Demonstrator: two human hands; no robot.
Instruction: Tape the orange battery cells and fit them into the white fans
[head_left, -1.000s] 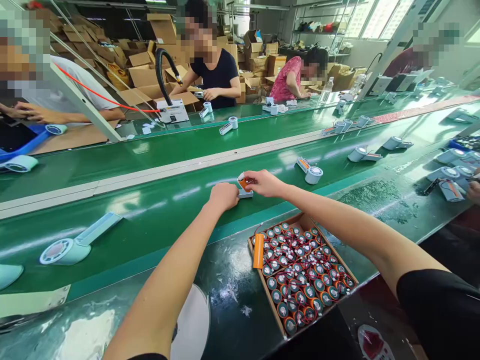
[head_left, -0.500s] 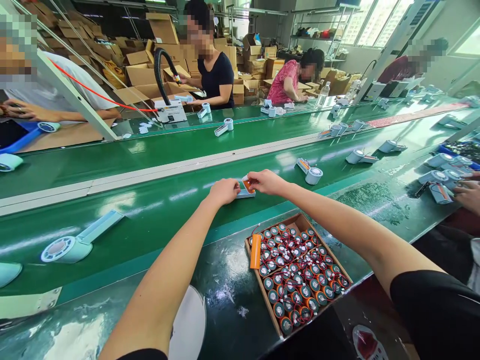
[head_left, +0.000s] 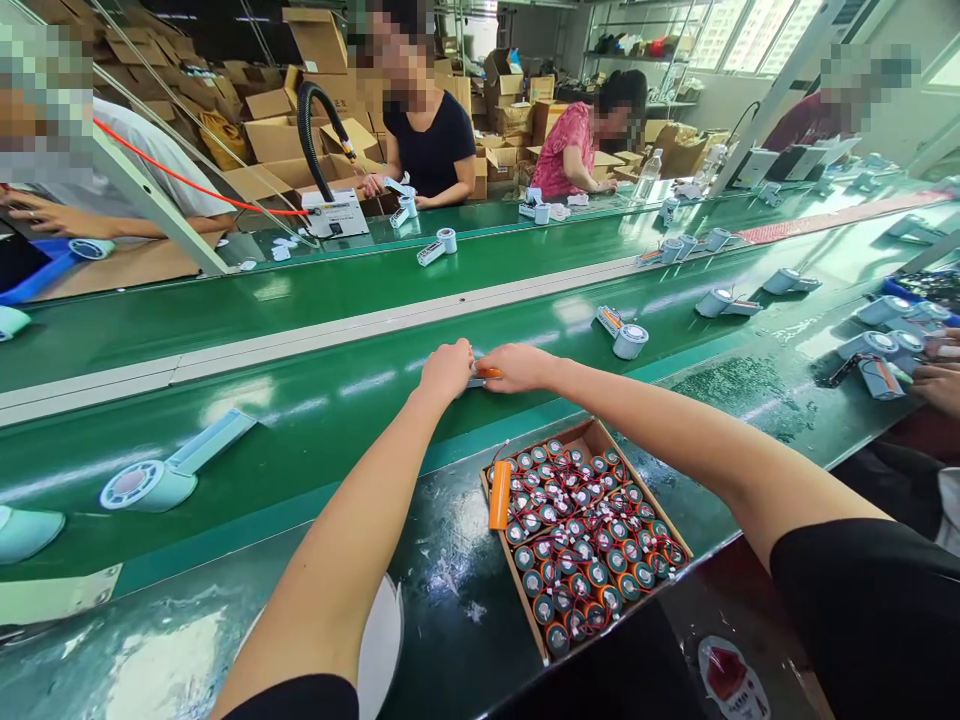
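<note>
Both my hands meet over the near green conveyor belt [head_left: 315, 420]. My left hand [head_left: 447, 368] and my right hand [head_left: 517, 366] are closed on a small pale blue fan part with an orange battery [head_left: 486, 374] pressed into it; most of the part is hidden under my fingers. Just in front of my arms stands a cardboard box [head_left: 600, 438] packed with several orange batteries with red wires, and one orange battery [head_left: 499, 495] lies along its left side.
A pale blue fan housing [head_left: 169, 472] lies on the belt at left, another with a battery [head_left: 624, 336] right of my hands. More fan parts ride the belts. People work across the far belt; another person's hand [head_left: 937, 382] is at right. Cardboard boxes are stacked behind them.
My hands have lowered the orange battery flat onto the part and closed over it. The fan housing at left has drifted right along the belt.
</note>
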